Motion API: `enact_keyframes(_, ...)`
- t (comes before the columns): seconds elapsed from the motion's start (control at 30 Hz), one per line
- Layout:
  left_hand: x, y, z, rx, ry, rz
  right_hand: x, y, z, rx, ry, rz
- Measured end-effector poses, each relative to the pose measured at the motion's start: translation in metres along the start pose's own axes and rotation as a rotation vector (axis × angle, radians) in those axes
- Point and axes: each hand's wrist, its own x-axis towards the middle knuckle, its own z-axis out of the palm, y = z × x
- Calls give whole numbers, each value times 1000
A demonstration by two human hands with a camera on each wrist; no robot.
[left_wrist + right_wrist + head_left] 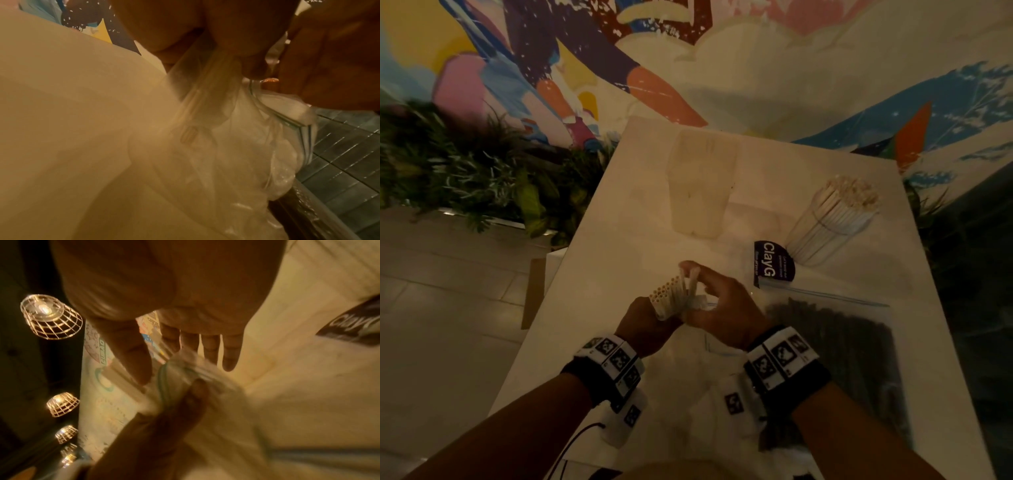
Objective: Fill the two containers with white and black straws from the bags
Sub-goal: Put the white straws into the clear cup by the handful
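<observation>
My left hand (650,318) grips a bundle of white straws (667,296) that stands tilted above the table's middle, ends up. A clear zip bag (236,146) hangs crumpled around the bundle's lower part. My right hand (722,308) is against the bundle's right side and pinches the bag's rim (162,381) between thumb and fingers. A clear round container (832,222) packed with white straws stands at the right. A second, translucent container (702,185) stands at the back with no straws showing in it. A zip bag of black straws (842,349) lies flat at the right front.
A dark purple "ClayG" card (774,263) lies between the full container and my hands. The white table (592,267) drops off at the left to a tiled floor and a planter with plants (465,171). A painted wall stands behind.
</observation>
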Motion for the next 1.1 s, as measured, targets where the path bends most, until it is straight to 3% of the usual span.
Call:
enact_keyframes(0.1,-2,3,-2,-28,11,-25,4,-6,15,150,9,-50)
enact_keyframes(0.3,-1,-9,-2,-71,-2,78,2,-2,20,260,71,-162)
enact_keyframes(0.57,-4,-1,-5,-98,-44,-26,-7,20,-5,301,332,-103)
enact_keyframes(0.77,-5,-1,-8,-80,-29,-13,-15,6,-18,295,465,-197)
enact_keyframes(1.0,-7,1,-4,16,9,-5,-14,37,9,263,343,-9)
enact_keyframes(1.1,-7,0,-6,-21,5,8,-12,37,10,218,347,-39)
